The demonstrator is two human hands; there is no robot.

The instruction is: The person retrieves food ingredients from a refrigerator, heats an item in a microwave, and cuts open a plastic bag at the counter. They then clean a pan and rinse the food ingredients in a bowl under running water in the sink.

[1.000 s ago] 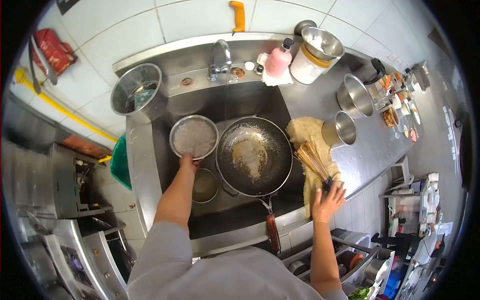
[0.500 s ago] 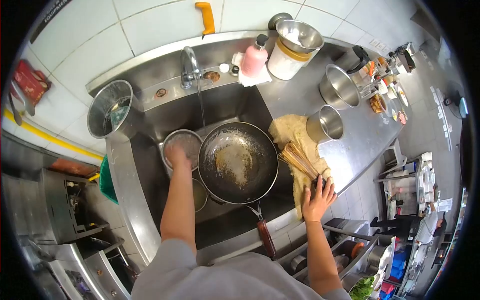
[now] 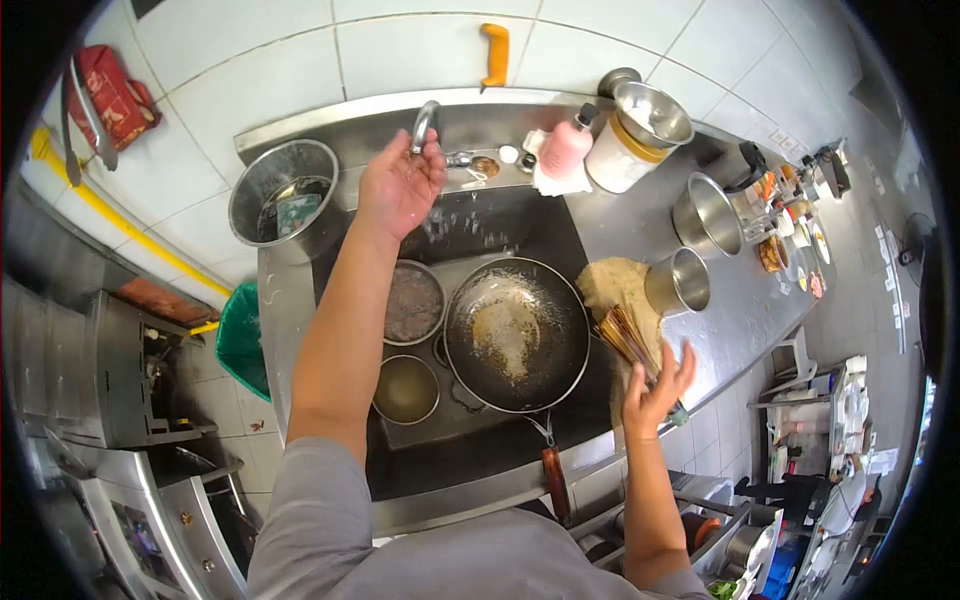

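Since the earlier frame, the left hand [image 3: 403,190] has risen from the wash bowl [image 3: 443,302] to the faucet [image 3: 425,122], and the right hand [image 3: 658,390] has opened wider beside the bamboo brush [image 3: 625,340].

Left of the left hand, a metal bucket [image 3: 270,175] holds something greenish. That hand is cupped palm up under the spout, with nothing seen in it, and drops scatter to its right. For a good rinse, I'd keep the palm loosely cupped and low, so the splash falls into the sink [image 3: 430,455].

Below the left hand sit the wash bowl and, nearer the body, a second bowl [image 3: 438,390] of cloudy liquid. Between the hands, the wok [image 3: 560,350] lies in the sink, residue in its middle.

Farther right, the brush lies on a tan cloth [image 3: 612,283], bristles just ahead of the right hand. Its fingers are spread; I cannot tell whether they touch the handle. A full wrap around it, I judge, would steady any scrubbing better.
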